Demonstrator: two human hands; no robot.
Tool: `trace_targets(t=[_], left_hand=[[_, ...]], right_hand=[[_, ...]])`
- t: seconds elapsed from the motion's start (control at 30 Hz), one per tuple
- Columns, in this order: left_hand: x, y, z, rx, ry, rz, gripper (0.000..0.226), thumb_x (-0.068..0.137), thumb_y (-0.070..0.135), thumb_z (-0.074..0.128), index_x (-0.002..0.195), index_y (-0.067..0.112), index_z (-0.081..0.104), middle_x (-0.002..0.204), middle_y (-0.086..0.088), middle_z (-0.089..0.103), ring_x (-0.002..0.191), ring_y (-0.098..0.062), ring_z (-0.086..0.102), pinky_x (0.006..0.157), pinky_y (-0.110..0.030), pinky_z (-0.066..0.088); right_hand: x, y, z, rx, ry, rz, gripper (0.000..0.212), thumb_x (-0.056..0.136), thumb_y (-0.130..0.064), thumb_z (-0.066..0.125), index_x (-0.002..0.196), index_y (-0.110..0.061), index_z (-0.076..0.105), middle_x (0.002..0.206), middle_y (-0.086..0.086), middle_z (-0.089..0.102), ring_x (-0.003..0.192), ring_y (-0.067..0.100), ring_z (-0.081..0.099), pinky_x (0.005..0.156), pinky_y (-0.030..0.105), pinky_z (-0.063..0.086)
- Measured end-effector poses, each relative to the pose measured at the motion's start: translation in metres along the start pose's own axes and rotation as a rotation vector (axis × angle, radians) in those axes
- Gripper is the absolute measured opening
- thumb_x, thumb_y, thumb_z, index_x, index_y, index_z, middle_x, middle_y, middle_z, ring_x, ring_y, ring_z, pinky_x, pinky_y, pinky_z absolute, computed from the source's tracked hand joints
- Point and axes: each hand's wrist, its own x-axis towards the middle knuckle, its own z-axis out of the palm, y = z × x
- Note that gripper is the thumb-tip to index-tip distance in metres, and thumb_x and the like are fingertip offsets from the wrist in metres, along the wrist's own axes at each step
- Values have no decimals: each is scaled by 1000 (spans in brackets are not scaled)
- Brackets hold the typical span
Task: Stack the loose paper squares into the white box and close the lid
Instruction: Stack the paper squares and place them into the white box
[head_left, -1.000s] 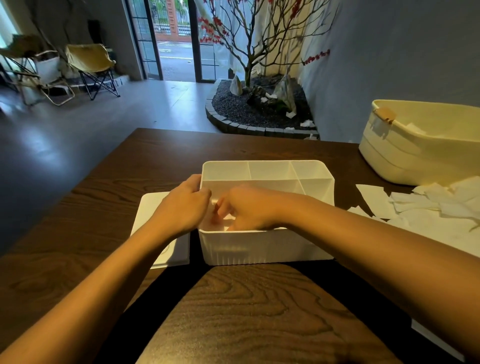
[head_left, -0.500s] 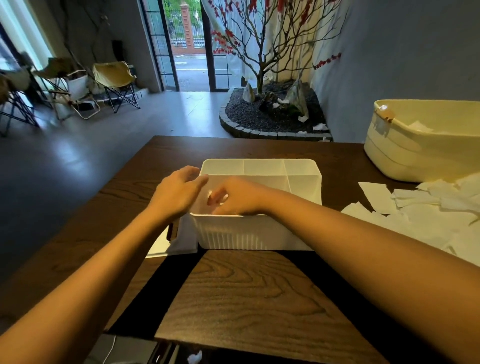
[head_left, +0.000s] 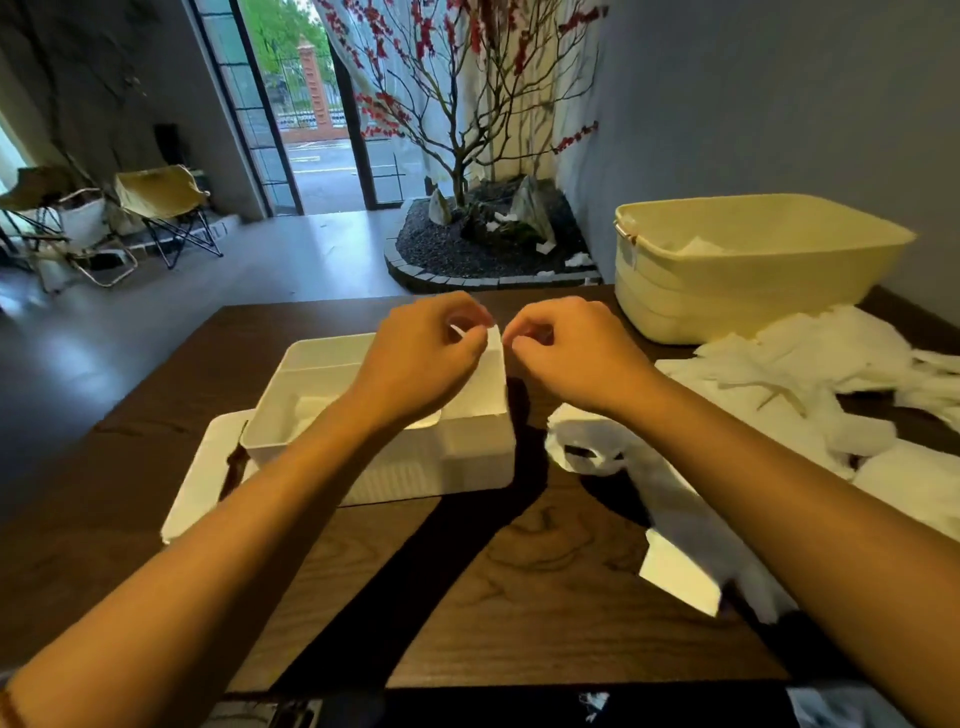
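The dark wood-grain counter (head_left: 545, 561) fills the lower frame, and on its far right corner sits the big pale-yellow plastic tub (head_left: 727, 280), with some white paper showing inside it. Spilling from the tub's foot toward the near edge lies the loose heap of white paper squares (head_left: 810, 384), crumpled and overlapping. Left of centre stands the white plastic box with inner dividers (head_left: 457, 457), open at the top, a bit of white paper lying in its near-left compartment. The flat white lid (head_left: 200, 478) lies on the counter against the box's left side, partly tucked under it.

Up above the box's far right corner, the two hands meet. The left hand (head_left: 421, 358) has its fingers curled, pinching the top edge of a single white paper square (head_left: 485, 384) that hangs down over the box. The right hand (head_left: 566, 348) is curled too, fingertips at that same top corner (whether it truly grips the paper is too blurred to tell).
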Motion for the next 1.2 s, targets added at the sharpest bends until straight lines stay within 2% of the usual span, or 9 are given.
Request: trace_targets(t=[0.07, 0.17, 0.33, 0.47, 0.6, 0.8, 1.0, 1.1, 1.2], left_hand=[[6, 33, 31, -34, -94, 63, 18, 99, 26, 58, 111, 22, 71, 101, 10, 68, 90, -7, 64, 78, -24, 50], [14, 69, 83, -18, -326, 121, 21, 96, 31, 62, 115, 24, 69, 108, 7, 72, 96, -9, 65, 89, -32, 54], [22, 93, 163, 134, -567, 142, 51, 94, 42, 66, 140, 28, 49, 136, -4, 56, 117, -20, 58, 100, -36, 49], [32, 92, 204, 187, -585, 77, 77, 88, 59, 66, 151, 30, 32, 143, -8, 46, 127, -28, 50, 101, -41, 45], [36, 96, 225, 228, -545, 67, 78, 85, 65, 63, 148, 30, 33, 141, -7, 46, 127, -28, 45, 97, -42, 45], [40, 110, 248, 221, -465, 99, 65, 93, 49, 57, 149, 27, 32, 141, -7, 45, 129, -27, 39, 95, -40, 43], [51, 107, 246, 89, -343, 85, 41, 96, 36, 55, 135, 26, 47, 103, 3, 53, 98, -18, 55, 76, -29, 45], [61, 97, 236, -33, -301, -6, 36, 94, 34, 60, 128, 28, 51, 113, 4, 56, 100, -17, 57, 78, -27, 42], [64, 87, 231, -30, -423, -34, 60, 86, 41, 69, 138, 34, 42, 142, -2, 42, 124, -24, 47, 95, -36, 45]], right_hand=[[-15, 36, -28, -11, 32, 103, 21, 91, -21, 57, 96, -31, 74, 90, -6, 72, 83, 18, 66, 81, 43, 57], [-41, 94, -60, -76, 86, 271, 19, 92, -21, 58, 97, -29, 74, 102, -1, 73, 94, 21, 65, 86, 39, 55], [-69, 165, -77, -156, 75, 468, 24, 95, -22, 55, 113, -26, 71, 115, 2, 70, 103, 23, 61, 82, 31, 48], [-79, 193, -66, -147, -9, 507, 22, 96, -14, 53, 98, -27, 70, 108, 2, 69, 96, 20, 61, 78, 31, 49], [-78, 212, -70, 1, 79, 544, 32, 89, -5, 52, 78, -29, 70, 94, -1, 70, 93, 20, 63, 80, 36, 54], [-73, 221, -78, -37, 161, 553, 23, 94, -10, 53, 101, -24, 70, 107, -1, 68, 98, 21, 60, 83, 33, 50], [-63, 225, -77, -318, 248, 486, 50, 87, -6, 63, 129, -27, 48, 132, 2, 51, 114, 22, 50, 78, 30, 47], [-57, 227, -75, -393, 205, 413, 71, 82, -10, 65, 143, -31, 34, 146, 3, 36, 128, 26, 36, 91, 37, 47], [-50, 225, -76, -541, 67, 337, 83, 81, -15, 65, 150, -33, 23, 159, 7, 13, 141, 30, 17, 110, 42, 31]])
